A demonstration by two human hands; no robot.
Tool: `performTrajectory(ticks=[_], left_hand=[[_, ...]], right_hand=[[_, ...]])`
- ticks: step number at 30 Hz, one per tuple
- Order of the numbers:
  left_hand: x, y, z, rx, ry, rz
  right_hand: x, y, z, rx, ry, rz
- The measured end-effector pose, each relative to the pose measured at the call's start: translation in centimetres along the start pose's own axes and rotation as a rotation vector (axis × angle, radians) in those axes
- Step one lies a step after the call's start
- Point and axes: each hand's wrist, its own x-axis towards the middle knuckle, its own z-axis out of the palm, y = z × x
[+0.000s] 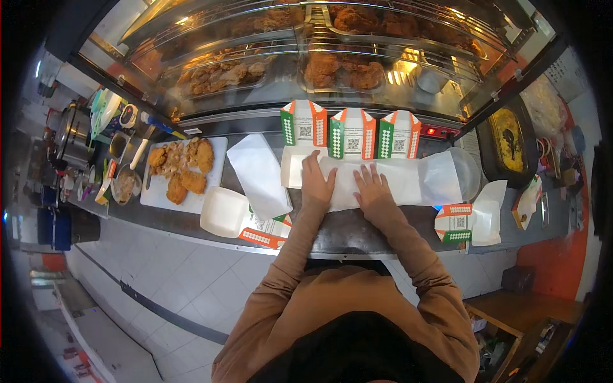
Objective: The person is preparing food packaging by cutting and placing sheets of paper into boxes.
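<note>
Three paper food boxes stand in a row with their printed lids raised: a left box (303, 129), a middle box (353, 136) and a right box (399, 138). The left box's white tray (291, 165) is partly bare. White paper sheets (400, 179) lie across the trays to its right. My left hand (318, 179) rests between that tray and the sheets, fingers spread, touching the paper. Flat on the paper before the middle box is my right hand (372, 190), fingers slightly apart. Neither hand grips anything. Whether the sheets are pressed into the trays is hidden.
A heated glass cabinet (287, 91) with fried chicken stands behind. On the left are a white cutting board (215, 158) with chicken, a paper stack (258, 167) and an open box (222, 213). To the right are a lined box (486, 222) and a black pan (486, 153).
</note>
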Motion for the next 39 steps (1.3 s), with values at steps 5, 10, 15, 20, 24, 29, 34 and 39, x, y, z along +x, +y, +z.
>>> performTrajectory(ticks=[5, 10, 15, 20, 24, 29, 34, 39], left_hand=[[-0.8, -0.2, -0.4, 0.245, -0.159, 0.365], [-1.3, 0.0, 1.5, 0.631, -0.786, 0.390], [-0.9, -0.7, 3.6, 0.691, -0.894, 0.350], [-0.7, -1.2, 5.3, 0.747, -0.870, 0.227], [-0.5, -0.3, 4.8, 0.772, -0.896, 0.143], [0.1, 1.7, 4.3, 0.667, -0.902, 0.121], [-0.2, 1.0, -5.7, 0.322, -0.300, 0.269], [-4.9, -4.8, -10.8, 0.970, -0.370, 0.041]], right_hand=[[-0.1, -0.8, 1.5, 0.002, -0.028, 0.060], [0.3, -0.8, 1.4, -0.001, -0.078, 0.069], [0.6, 0.6, 2.3, 0.046, -0.060, 0.000], [2.9, 1.1, 1.2, -0.014, -0.309, -0.010], [3.4, -0.4, 1.6, -0.125, -0.247, -0.026], [4.2, 1.3, 9.7, 0.011, -0.012, 0.142], [1.7, 0.8, 3.2, -0.114, -0.101, -0.033], [0.8, -0.6, 0.4, 0.197, -0.002, -0.063]])
